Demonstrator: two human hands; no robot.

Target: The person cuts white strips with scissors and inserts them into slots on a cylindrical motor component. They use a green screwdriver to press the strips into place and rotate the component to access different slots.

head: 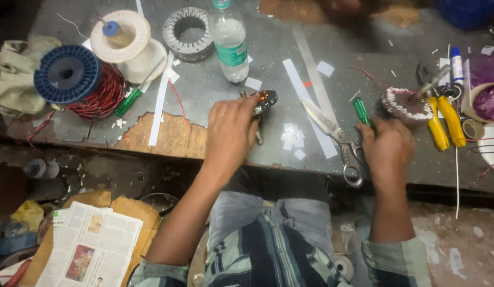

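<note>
My left hand [229,133] rests on the grey workbench [268,48] and grips a small dark tool with an orange-marked head [265,101] that sticks out past my fingers. My right hand [388,149] is closed around a green-handled screwdriver [361,110], just to the right of a pair of large steel scissors [332,133] lying on the bench. A wound coil with white binding [405,104] sits just beyond my right hand. Small white paper pieces [294,139] lie between my hands.
A blue spool of red wire [79,79], a white spool [127,40], a metal stator ring [188,33] and a plastic bottle [229,45] stand at the back. Yellow-handled pliers [444,119] lie right. White paper strips [310,106] cross the bench. A newspaper [90,247] lies below.
</note>
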